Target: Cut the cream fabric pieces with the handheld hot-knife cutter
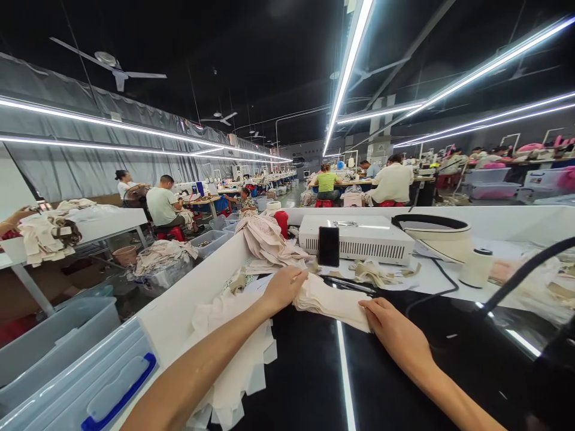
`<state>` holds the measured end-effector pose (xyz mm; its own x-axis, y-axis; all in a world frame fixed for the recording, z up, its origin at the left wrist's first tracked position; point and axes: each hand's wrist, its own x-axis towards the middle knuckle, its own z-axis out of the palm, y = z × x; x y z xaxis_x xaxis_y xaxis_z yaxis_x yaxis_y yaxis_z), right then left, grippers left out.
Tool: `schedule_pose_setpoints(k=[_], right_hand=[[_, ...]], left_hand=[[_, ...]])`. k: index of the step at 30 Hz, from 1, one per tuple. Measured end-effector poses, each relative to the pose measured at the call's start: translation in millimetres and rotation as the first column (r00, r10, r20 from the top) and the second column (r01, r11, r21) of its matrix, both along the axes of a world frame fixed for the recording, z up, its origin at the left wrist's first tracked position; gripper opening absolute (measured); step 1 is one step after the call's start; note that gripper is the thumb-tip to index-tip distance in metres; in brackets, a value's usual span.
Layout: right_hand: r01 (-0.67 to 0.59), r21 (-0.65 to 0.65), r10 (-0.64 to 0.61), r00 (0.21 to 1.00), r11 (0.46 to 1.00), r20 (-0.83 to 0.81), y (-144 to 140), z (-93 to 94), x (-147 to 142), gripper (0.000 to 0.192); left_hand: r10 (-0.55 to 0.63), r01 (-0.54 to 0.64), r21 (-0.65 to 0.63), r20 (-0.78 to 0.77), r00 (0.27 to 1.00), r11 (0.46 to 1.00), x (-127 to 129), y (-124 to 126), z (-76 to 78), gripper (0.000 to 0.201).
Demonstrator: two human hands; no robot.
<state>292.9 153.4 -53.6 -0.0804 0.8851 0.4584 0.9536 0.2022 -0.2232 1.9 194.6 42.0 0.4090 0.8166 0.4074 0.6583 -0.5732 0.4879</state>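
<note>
The left hand (283, 287) is pinching the near-left end of a folded cream fabric piece (330, 302), and the right hand (393, 329) is pressing down on its other end, fingers gripping the edge. The piece is lying between the hands on a glossy black bench (314, 371) that is mirroring the ceiling light strips (348, 66). Under the left forearm a stack of cream cut pieces (233, 359) is spilling toward a white side wall (179, 305). Beyond the hands a white machine box (359, 236) is sitting with a dark phone (329, 246) leaning against it, and a thread cone (477, 267) is standing well to the right. Further off, seated workers (164, 206) are filling rows of benches in a dark-ceilinged hall.
</note>
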Motion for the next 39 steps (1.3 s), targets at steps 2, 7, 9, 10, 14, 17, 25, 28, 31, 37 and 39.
schedule_pose_setpoints(k=[2, 7, 9, 10, 14, 17, 25, 28, 31, 37, 39], right_hand=[[-0.003, -0.001, 0.003, 1.000, 1.000, -0.009, -1, 0.0, -2, 0.039], [0.007, 0.006, -0.007, 1.000, 1.000, -0.017, -3, -3.2, -5, 0.040], [0.007, 0.005, -0.007, 1.000, 1.000, -0.010, -3, -4.1, -5, 0.039], [0.006, 0.002, -0.006, 1.000, 1.000, -0.004, -4, -4.3, -5, 0.039], [0.006, -0.008, -0.006, 1.000, 1.000, 0.023, -5, -3.3, -6, 0.039], [0.013, -0.010, -0.012, 0.999, 1.000, 0.049, -7, -1.9, -7, 0.039], [0.040, -0.009, -0.038, 0.989, 0.999, 0.144, -12, 4.6, -11, 0.036], [0.050, 0.002, -0.050, 0.978, 0.999, 0.201, -13, 6.0, -13, 0.037], [0.071, 0.027, -0.075, 0.962, 0.997, 0.261, -19, 7.0, -20, 0.044], [0.037, 0.090, -0.066, 0.938, 0.995, 0.340, -55, 9.7, -48, 0.072], [-0.007, 0.119, -0.037, 0.930, 0.993, 0.365, -73, 7.6, -60, 0.074]], left_hand=[[0.011, -0.011, 0.031, -0.013, 1.000, 0.999, 12, 4, 4.3, 0.028], [-0.008, 0.011, 0.033, -0.098, 0.995, 0.999, 43, 17, 0.9, 0.027], [-0.008, 0.011, 0.020, -0.143, 0.990, 1.000, 50, 21, -4.5, 0.030], [-0.004, 0.007, 0.015, -0.166, 0.986, 1.000, 51, 23, -7.5, 0.032], [0.023, -0.024, -0.001, -0.253, 0.967, 1.000, 49, 26, -19.6, 0.037], [0.042, -0.048, -0.014, -0.286, 0.957, 0.999, 45, 25, -27.6, 0.039], [0.096, -0.110, -0.036, -0.272, 0.958, 0.993, 44, 22, -41.6, 0.040], [0.104, -0.121, -0.051, -0.265, 0.959, 0.991, 44, 22, -43.8, 0.040], [0.105, -0.128, -0.071, -0.261, 0.960, 0.989, 45, 22, -43.6, 0.041], [0.088, -0.120, -0.118, -0.243, 0.966, 0.986, 42, 16, -32.7, 0.058], [0.069, -0.101, -0.127, -0.236, 0.969, 0.987, 35, 10, -25.2, 0.063]])
